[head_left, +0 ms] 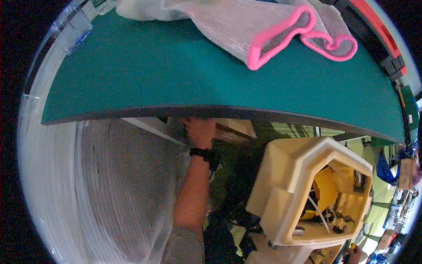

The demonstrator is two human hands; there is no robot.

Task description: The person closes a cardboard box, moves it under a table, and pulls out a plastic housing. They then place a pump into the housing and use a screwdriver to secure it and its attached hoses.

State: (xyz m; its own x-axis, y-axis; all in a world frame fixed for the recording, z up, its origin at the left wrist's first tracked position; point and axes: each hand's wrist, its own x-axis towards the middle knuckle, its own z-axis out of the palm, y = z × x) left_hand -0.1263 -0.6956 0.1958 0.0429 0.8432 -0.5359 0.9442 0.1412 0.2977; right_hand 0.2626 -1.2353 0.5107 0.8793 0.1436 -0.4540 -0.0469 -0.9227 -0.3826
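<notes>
My left hand (200, 130) reaches under the front edge of a green-topped table (176, 75). A dark watch circles that wrist. The fingers are in shadow and partly hidden by the table edge, so what they touch does not show. Beside the hand is a brown cardboard box (235, 130). Right of my forearm stands a cream-coloured moulded housing (277, 176), its large many-sided opening showing yellow parts and cables inside. At the lower right rim a small, partly cut-off hand (354, 255) is near something yellow; I cannot tell whether it is my right hand.
Whitish knitted gloves (237, 31) with pink cuffs lie on the far part of the table. A grey streaked panel (127, 176) stands left of my forearm. Cardboard boxes (408, 174) and blue items (387, 169) appear at the far right. A red-and-black object (382, 26) borders the table's far right.
</notes>
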